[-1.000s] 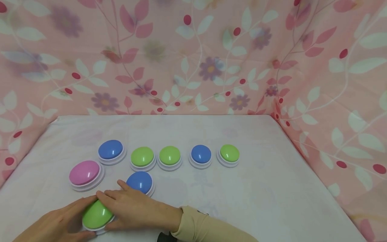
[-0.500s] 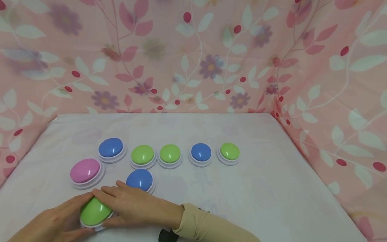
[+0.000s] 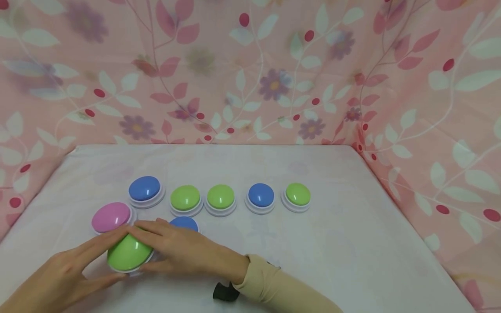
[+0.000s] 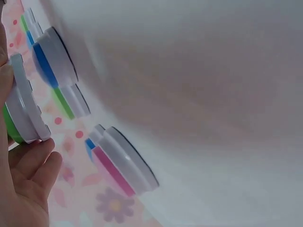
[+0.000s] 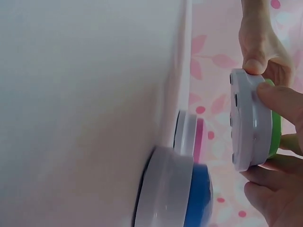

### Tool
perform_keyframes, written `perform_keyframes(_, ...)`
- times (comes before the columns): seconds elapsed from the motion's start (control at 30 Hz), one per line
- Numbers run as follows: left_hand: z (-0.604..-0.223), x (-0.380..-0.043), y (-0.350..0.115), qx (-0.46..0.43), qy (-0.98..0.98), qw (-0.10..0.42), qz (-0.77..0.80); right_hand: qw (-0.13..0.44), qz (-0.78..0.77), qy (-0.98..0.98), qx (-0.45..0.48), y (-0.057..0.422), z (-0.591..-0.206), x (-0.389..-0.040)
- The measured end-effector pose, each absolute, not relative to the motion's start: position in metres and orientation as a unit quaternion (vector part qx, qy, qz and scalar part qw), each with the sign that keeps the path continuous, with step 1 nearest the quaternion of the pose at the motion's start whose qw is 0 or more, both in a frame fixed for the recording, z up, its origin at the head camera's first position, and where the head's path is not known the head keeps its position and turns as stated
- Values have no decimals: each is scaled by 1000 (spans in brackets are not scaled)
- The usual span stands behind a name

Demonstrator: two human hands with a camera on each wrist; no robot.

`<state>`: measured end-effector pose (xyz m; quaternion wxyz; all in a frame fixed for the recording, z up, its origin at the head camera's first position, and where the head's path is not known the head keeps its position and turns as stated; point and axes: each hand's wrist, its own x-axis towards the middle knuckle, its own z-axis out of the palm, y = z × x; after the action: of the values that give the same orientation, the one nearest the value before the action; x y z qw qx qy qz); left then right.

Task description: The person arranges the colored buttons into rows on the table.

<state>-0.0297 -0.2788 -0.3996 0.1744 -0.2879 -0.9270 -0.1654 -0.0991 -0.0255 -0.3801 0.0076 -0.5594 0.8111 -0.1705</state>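
Note:
Both hands hold a round push button with a green dome (image 3: 130, 252) and a white base, raised off the white tabletop. The left hand (image 3: 64, 271) grips its left side, fingers at the far edge and thumb at the near edge. From the other side the right hand (image 3: 188, 250) grips it the same way, its sleeve reaching in from the lower right. In the left wrist view the white base (image 4: 26, 101) shows its underside with small feet, clear of the table. Behind the hands stand a pink button (image 3: 111, 217) and a blue button (image 3: 184, 223), the latter partly hidden by the right hand.
A back row on the white table (image 3: 352, 261) holds a blue button (image 3: 145, 188), two green buttons (image 3: 185, 198), another blue button (image 3: 261, 195) and a green button (image 3: 298, 194) at its right end. A black object (image 3: 225, 292) sits under the right wrist. Pink floral cloth (image 3: 235, 87) encloses the table.
Both hands have lifted the green button and carried it away from the near edge, slightly right. It now stands close to the pink button in view, and the right hand covers more of the blue one.

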Motion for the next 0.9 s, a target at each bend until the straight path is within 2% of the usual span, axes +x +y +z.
perform_keyframes(0.17, -386, -44, -264, -331, -900, 238, -155, -15, -188, 818, -543, -8, -377, -106)
perform_keyframes(0.3, -380, -58, -249, -356, -884, 264, -149, -37, -200, 819, -536, 8, -375, -112)
perform_keyframes(0.57, -379, -82, -214, -394, -857, 280, -180, -40, -255, 814, -520, 46, -376, -125)
perform_keyframes(0.9, -389, -105, -171, -410, -849, 257, -215, -29, -290, 830, -475, 89, -381, -131)
